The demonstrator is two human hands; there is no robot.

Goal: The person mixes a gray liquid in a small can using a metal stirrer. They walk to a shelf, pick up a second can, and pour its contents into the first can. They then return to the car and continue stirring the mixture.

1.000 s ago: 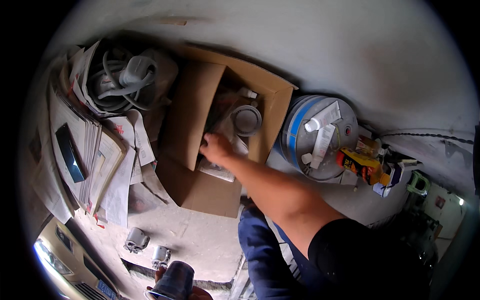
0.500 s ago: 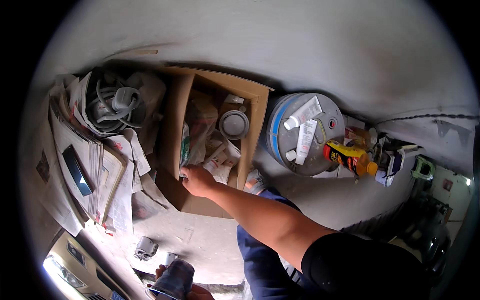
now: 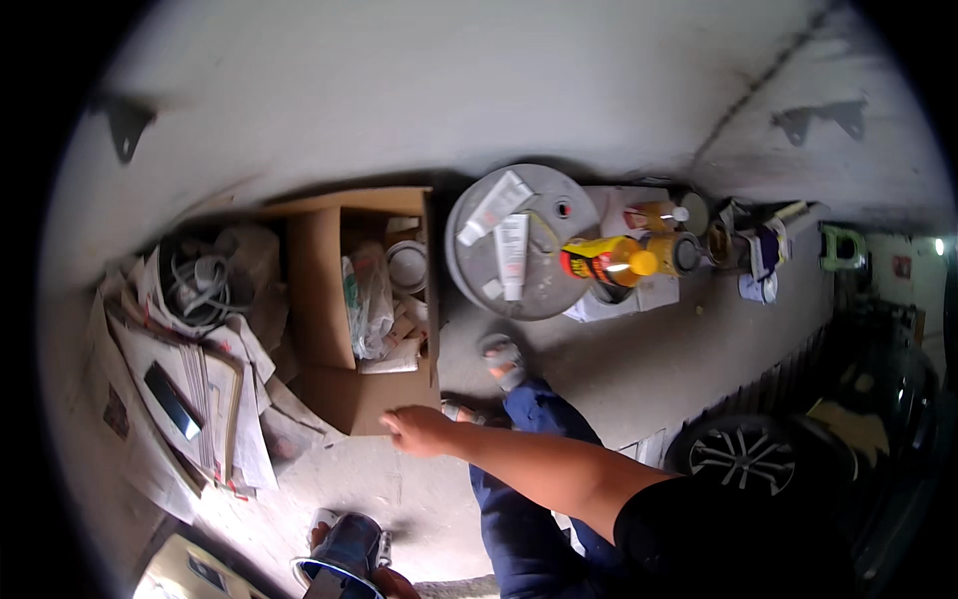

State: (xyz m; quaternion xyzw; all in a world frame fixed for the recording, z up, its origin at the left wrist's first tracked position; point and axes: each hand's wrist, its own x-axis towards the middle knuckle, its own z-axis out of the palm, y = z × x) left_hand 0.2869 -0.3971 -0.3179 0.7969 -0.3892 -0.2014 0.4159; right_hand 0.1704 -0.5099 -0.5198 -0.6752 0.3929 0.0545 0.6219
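And here's the right hand [image 3: 419, 431] at the near edge of the cardboard box [image 3: 321, 262], fingers curled in front of its flap [image 3: 371, 399]; whether they pinch the cardboard, I can't tell. Over at seven o'clock from it, the left hand [image 3: 395, 584] has its fingers closed around a dark blue cup [image 3: 349, 537], mouth toward the bottom of the view. The step looks like right-handed work at the box while the left minds the cup. The next move calls for a steady left grip and, for any reach inside, a lift over the flap toward eleven o'clock, where a plastic bag [image 3: 371, 309] and a round white tub [image 3: 407, 268] lie. Watch the edges: papers [image 3: 222, 399] crowd in at ten, a grey drum [image 3: 547, 285] stands at one, just a narrow gap off the box, with a sandalled foot [image 3: 502, 361] nearer and a trouser leg [image 3: 524, 499] at four. Best room is the floor [image 3: 424, 499] at six.
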